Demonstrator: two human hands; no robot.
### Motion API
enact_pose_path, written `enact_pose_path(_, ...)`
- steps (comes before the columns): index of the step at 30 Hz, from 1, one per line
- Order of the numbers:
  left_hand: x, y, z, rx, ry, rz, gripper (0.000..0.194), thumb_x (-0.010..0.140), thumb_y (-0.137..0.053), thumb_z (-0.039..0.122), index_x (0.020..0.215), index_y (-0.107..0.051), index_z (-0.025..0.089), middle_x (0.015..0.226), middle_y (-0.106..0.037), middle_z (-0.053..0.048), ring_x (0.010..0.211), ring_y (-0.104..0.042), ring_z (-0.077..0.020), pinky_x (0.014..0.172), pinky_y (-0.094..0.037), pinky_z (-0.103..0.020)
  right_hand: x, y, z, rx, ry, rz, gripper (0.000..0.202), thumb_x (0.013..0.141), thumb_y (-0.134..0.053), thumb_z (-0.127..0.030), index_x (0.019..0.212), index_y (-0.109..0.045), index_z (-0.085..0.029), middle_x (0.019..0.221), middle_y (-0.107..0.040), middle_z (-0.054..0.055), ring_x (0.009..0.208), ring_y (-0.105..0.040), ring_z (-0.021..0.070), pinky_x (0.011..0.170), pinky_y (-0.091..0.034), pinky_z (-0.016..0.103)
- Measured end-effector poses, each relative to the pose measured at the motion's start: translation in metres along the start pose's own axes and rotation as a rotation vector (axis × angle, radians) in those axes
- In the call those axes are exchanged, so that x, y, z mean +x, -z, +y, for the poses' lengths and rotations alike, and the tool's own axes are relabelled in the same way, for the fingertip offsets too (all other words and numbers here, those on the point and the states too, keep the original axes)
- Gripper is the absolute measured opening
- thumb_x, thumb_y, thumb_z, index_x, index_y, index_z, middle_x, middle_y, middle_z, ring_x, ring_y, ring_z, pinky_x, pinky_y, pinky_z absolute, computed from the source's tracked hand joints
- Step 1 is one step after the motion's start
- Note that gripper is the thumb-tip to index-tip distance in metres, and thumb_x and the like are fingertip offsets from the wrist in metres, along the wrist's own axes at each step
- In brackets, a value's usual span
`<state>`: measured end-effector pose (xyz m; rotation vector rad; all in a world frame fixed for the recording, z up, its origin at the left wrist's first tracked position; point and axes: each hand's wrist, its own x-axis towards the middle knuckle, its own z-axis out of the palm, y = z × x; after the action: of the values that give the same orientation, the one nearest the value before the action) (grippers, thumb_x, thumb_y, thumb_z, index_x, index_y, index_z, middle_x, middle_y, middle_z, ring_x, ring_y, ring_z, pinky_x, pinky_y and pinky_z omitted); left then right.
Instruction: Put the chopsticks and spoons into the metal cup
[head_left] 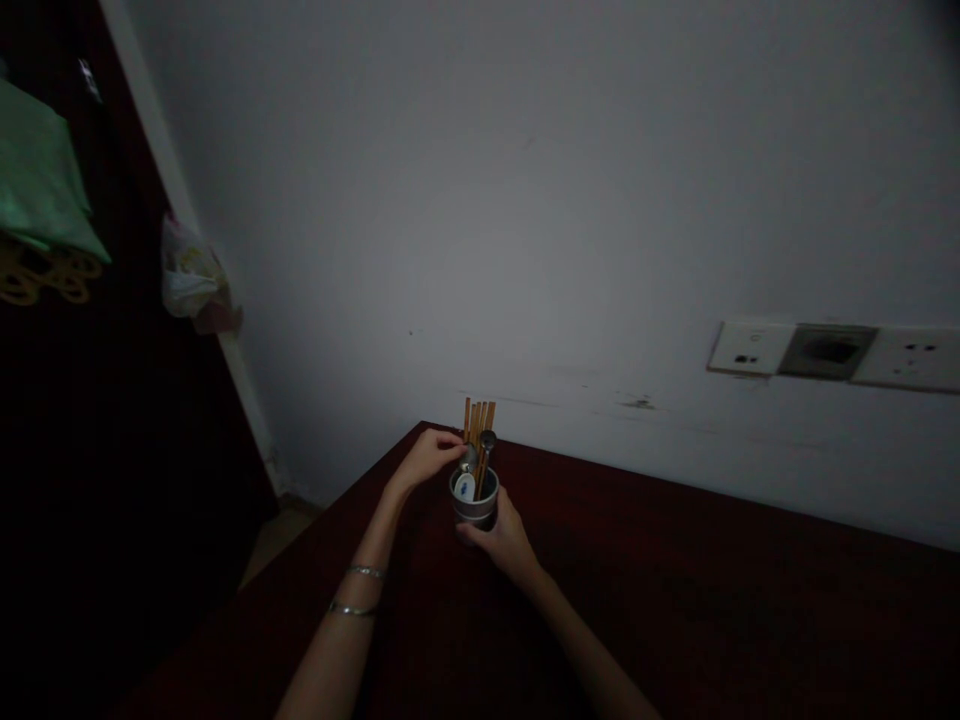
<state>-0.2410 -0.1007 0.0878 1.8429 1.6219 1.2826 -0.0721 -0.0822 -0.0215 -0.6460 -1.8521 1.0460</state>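
Observation:
A dark metal-looking cup [477, 510] stands near the far corner of the table. My right hand [506, 540] is wrapped around its right side and front. Several wooden chopsticks [480, 425] rise from the cup, with the leftmost one a little apart. Beside them are a metal spoon [488, 440] and a second metal spoon [469, 458]. A white spoon with a blue mark [465, 487] sits at the front rim. My left hand [431, 455] reaches over from the left, fingertips together at the leftmost chopstick and the second spoon. What it pinches is too small to tell.
The dark red table [615, 560] meets a pale wall [525, 200] at the back. Wall sockets [750, 348] are at the right. On the left, a plastic bag [191, 270] and a green cloth [45, 170] hang by a dark door [112, 400].

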Motion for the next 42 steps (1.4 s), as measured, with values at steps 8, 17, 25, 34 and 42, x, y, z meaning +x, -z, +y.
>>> enact_pose_path(8, 0.002, 0.005, 0.015, -0.102, -0.070, 0.294, 0.020, 0.070, -0.059, 0.031, 0.077, -0.070, 0.016, 0.082, -0.069, -0.006, 0.077, -0.062, -0.0179, 0.076, -0.047, -0.029, 0.001, 0.003, -0.004, 0.034, -0.007, -0.035, 0.077, 0.057, -0.072, -0.030, 0.125, -0.037, -0.020, 0.122, -0.052, 0.008, 0.112, -0.049, 0.0237, 0.097, -0.035, 0.039)
enact_pose_path(17, -0.002, 0.026, 0.038, -0.142, -0.163, 0.702, 0.023, 0.069, -0.063, 0.034, 0.079, -0.069, 0.014, 0.082, -0.069, -0.006, 0.078, -0.062, -0.0158, 0.076, -0.047, -0.027, 0.006, 0.007, 0.001, 0.086, 0.009, -0.097, 0.086, 0.054, -0.074, -0.027, 0.129, -0.032, -0.021, 0.128, -0.048, 0.008, 0.118, -0.044, 0.0235, 0.102, -0.030, 0.040)
enact_pose_path(25, -0.002, 0.027, 0.052, -0.300, -0.140, 0.839, 0.030, 0.067, -0.065, 0.039, 0.078, -0.068, 0.012, 0.071, -0.065, -0.003, 0.062, -0.058, -0.0119, 0.061, -0.049, -0.024, 0.007, 0.012, 0.000, 0.196, 0.009, -0.130, 0.095, 0.049, -0.078, -0.024, 0.132, -0.030, -0.022, 0.126, -0.050, 0.009, 0.115, -0.047, 0.0233, 0.100, -0.033, 0.041)
enact_pose_path(34, -0.005, 0.018, 0.066, -0.274, -0.142, 0.713, 0.025, 0.069, -0.064, 0.036, 0.075, -0.067, 0.012, 0.073, -0.065, -0.004, 0.068, -0.058, -0.0135, 0.066, -0.047, -0.024, 0.025, 0.094, -0.062, -0.011, -0.215, -0.367, 0.046, 0.058, -0.072, -0.036, 0.098, -0.064, -0.014, 0.084, -0.068, 0.008, 0.076, -0.063, 0.0217, 0.070, -0.050, 0.036)
enact_pose_path(42, -0.009, -0.020, 0.087, -0.176, -0.247, 0.491, 0.021, 0.075, -0.058, 0.033, 0.073, -0.067, 0.014, 0.081, -0.065, -0.006, 0.080, -0.059, -0.0149, 0.071, -0.045, -0.024, 0.025, 0.086, -0.107, 0.310, -0.301, -0.431, 0.039, 0.064, -0.068, -0.039, 0.093, -0.061, -0.013, 0.077, -0.066, 0.005, 0.067, -0.063, 0.0142, 0.054, -0.051, 0.025)
